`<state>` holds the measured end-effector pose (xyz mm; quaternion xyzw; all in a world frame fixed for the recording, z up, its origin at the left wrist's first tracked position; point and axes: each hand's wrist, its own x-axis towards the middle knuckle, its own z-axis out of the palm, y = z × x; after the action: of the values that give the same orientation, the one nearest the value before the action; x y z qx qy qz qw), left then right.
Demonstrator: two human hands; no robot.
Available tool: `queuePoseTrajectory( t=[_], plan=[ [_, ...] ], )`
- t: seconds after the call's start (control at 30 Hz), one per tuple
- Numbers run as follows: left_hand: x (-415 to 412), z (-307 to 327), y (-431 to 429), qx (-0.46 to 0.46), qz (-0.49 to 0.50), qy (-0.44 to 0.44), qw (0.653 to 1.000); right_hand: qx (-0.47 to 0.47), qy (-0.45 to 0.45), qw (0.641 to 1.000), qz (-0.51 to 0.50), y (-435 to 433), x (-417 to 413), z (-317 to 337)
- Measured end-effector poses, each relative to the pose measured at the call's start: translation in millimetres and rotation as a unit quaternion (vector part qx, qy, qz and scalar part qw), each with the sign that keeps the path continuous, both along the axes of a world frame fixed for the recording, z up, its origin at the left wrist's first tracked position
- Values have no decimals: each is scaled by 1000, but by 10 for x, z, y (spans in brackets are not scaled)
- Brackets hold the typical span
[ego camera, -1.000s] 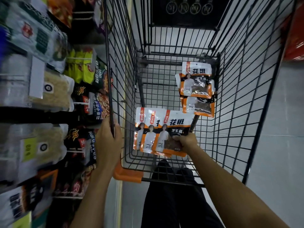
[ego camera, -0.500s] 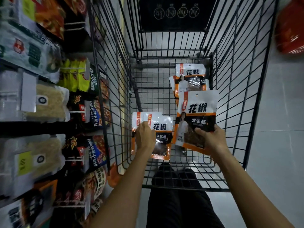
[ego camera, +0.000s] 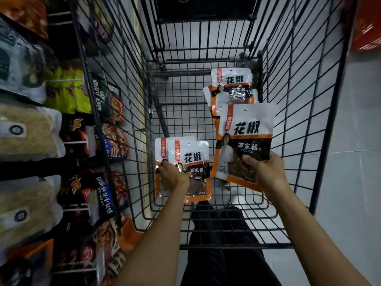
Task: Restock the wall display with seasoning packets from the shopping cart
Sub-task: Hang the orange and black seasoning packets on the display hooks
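Observation:
Inside the black wire shopping cart [ego camera: 292, 112], my right hand [ego camera: 266, 172] grips one white-and-orange seasoning packet [ego camera: 245, 129] by its lower edge, lifted upright. My left hand [ego camera: 173, 176] holds two overlapping packets of the same kind [ego camera: 191, 157] low at the cart's left side. More of these packets [ego camera: 231, 85] lie stacked at the cart's far end. The wall display [ego camera: 68, 141] hangs on the left, its pegs filled with other packets.
Bags of pale dried goods [ego camera: 26, 133] and dark spice packets [ego camera: 107, 197] hang on pegs close to the cart's left wall. My dark trousers [ego camera: 218, 244] show below the cart. Grey tiled floor [ego camera: 350, 162] lies on the right, with a red box [ego camera: 367, 25] at top right.
My left hand left the cart's rim and took two packets from the bunch. My right hand kept one packet and raised it to the right.

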<state>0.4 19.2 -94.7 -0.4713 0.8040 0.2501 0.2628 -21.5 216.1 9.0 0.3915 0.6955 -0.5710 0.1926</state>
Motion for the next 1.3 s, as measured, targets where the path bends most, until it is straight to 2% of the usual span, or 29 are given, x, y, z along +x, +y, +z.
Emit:
queuePoseTrajectory(
  t=[0.07,0.2,0.3,0.43,0.63,0.73,0.83,1.0,1.3],
  plan=[
    [-9,28,-75,69,59,18,996,2,1,1000,-3,-3,1,20],
    [54,130,-162,197,167,68,964,14,1,1000,1,7,14,93],
    [97,270,-181,270,140,97,948,3,12,1000,5,16,29,212],
    [117,616,-228,287,147,168,931,-6,35,999,13,30,48,453],
    [249,1450,-435,267,146,287,908,-71,75,994,46,39,37,992],
    [432,1967,-524,228,140,357,895,-99,118,983,97,34,23,1329],
    [728,2481,-606,187,149,436,868,-125,153,966,168,28,30,1673],
    [1478,3406,-609,80,154,537,826,-166,180,925,292,-53,184,2244],
    [3420,4743,-451,-65,247,597,760,-259,248,808,467,-631,1031,3274]
  ],
)
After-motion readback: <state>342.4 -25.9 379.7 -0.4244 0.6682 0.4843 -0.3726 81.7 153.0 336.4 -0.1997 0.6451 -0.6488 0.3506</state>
